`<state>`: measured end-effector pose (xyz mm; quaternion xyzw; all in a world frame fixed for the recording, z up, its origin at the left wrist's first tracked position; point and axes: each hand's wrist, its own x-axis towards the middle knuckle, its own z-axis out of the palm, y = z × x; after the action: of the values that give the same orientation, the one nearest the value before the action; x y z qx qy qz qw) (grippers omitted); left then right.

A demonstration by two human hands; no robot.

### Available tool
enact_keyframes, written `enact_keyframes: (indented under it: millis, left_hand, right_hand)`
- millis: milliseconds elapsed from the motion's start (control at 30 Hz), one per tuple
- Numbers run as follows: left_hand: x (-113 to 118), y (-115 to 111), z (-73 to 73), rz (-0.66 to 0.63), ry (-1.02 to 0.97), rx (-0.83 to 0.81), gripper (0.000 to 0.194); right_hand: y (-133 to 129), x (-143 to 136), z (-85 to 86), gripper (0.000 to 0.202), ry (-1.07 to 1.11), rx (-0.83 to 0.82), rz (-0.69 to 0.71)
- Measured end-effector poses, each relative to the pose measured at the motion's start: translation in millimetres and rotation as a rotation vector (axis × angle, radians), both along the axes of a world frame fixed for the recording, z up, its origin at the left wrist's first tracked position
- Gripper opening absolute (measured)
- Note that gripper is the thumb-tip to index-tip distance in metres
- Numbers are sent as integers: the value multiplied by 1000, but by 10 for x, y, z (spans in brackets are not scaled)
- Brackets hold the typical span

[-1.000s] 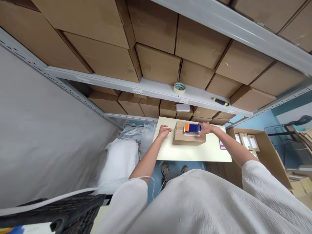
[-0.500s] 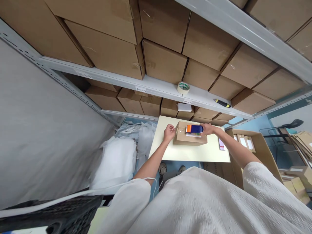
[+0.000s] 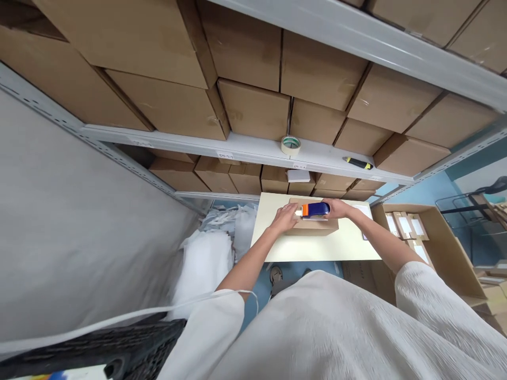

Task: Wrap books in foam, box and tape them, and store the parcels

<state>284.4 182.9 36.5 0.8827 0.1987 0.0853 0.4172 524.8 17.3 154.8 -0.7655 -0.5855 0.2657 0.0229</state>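
Observation:
A small brown cardboard box (image 3: 317, 228) lies on the pale yellow table (image 3: 301, 250) in front of me. My right hand (image 3: 336, 208) is wrapped round the rounded end of a blue and orange tape dispenser (image 3: 317, 209), held over the top of the box. Its orange end points left, with a pale tip beside my left fingers. My left hand (image 3: 284, 218) lies on the left end of the box, fingers stretched out. A white label partly shows on the box under the dispenser.
Shelves of cardboard boxes (image 3: 253, 113) rise ahead, with a tape roll (image 3: 290, 145) and a yellow-black cutter (image 3: 358, 163) on the shelf edge. White packing sheets (image 3: 206, 264) are piled left. A large open carton (image 3: 447, 248) holding small boxes stands right. A phone (image 3: 364, 236) is partly hidden by my right arm.
My left hand has moved right, from beside the box onto its left end, and its fingers have stretched out. My right hand keeps the dispenser over the box. The view has shifted slightly.

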Motion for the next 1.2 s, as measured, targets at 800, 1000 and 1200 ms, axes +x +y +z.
enact_keyframes:
  millis: [800,1000,1200]
  left_hand:
    - [54,45,-48,-73,262,186,78]
    - [65,11,30,-100,347,223,79]
    - [79,12,-1,-58,357,225,79]
  right_hand:
    - [-1542,1470,40,33,-121,-83,-109]
    - [-1620,1620,-88,32,-76,-85,-80]
    - [-1813,1792,-116,32,-73,-99,-149]
